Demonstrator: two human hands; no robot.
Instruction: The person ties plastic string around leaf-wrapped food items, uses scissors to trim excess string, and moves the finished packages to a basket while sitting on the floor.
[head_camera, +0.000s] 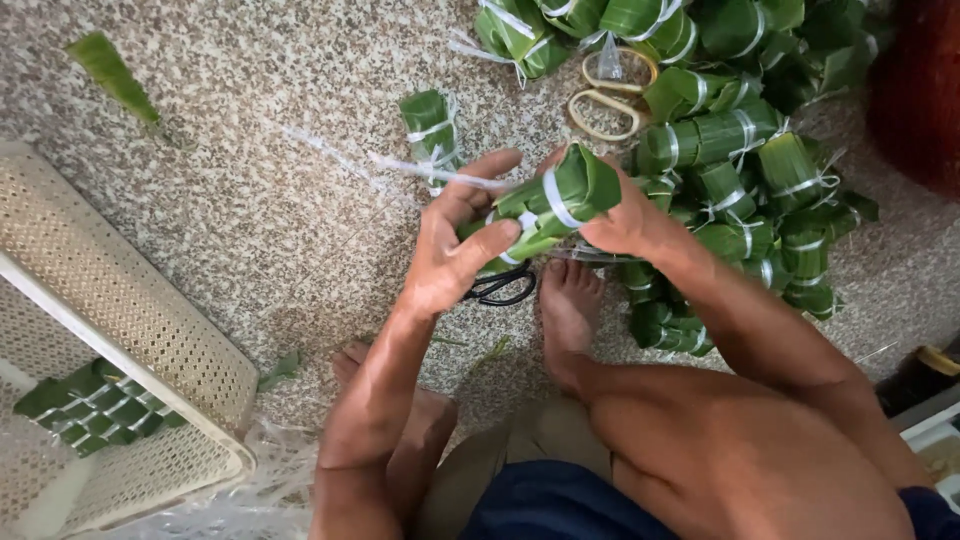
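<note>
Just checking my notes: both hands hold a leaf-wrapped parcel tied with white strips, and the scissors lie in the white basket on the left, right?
Not quite. In the head view the scissors lie on the floor beside the pile of parcels, not in the basket. Left hand and right hand do hold a strip-tied parcel.

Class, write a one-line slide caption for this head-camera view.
Both hands, left hand and right hand, grip a leaf-wrapped bundle above a speckled floor, beside a pile of tied bundles.
</note>
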